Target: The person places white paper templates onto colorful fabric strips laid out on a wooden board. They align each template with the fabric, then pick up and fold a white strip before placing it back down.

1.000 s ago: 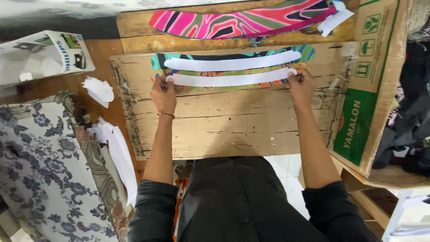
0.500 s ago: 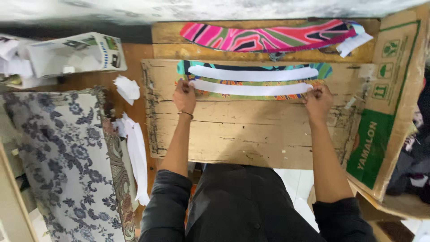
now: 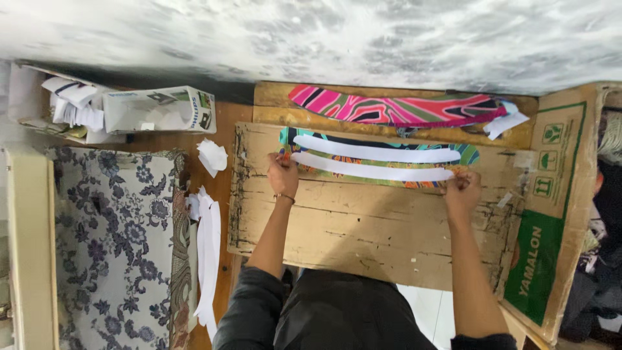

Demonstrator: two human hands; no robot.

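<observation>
Two long white paper strips (image 3: 374, 162) lie side by side on a patterned green and orange fabric band (image 3: 470, 154), which rests across the far part of a worn wooden board (image 3: 363, 227) serving as the desk. Only the head view shows this.

The left hand (image 3: 282, 175) sits at the left end of the nearer strip with its fingers curled together and pressed down on the strip's tip and the fabric under it. The right hand (image 3: 461, 189) sits at the right end, fingers bunched tight on the strip's end; whether they pinch only paper or paper with cloth I cannot tell.

Risks, as I judge them: both hands hold only the ends, so the middle between the fingers is free. A pull from either side could skew the nearer strip against the farther one, or buckle it. The loose fabric could creep beneath the paper. The board's rough, cracked surface just nearer than the fingers may snag the cloth edge.

Beyond the fingers lies a pink striped fabric piece (image 3: 395, 107), apart from the work.
</observation>
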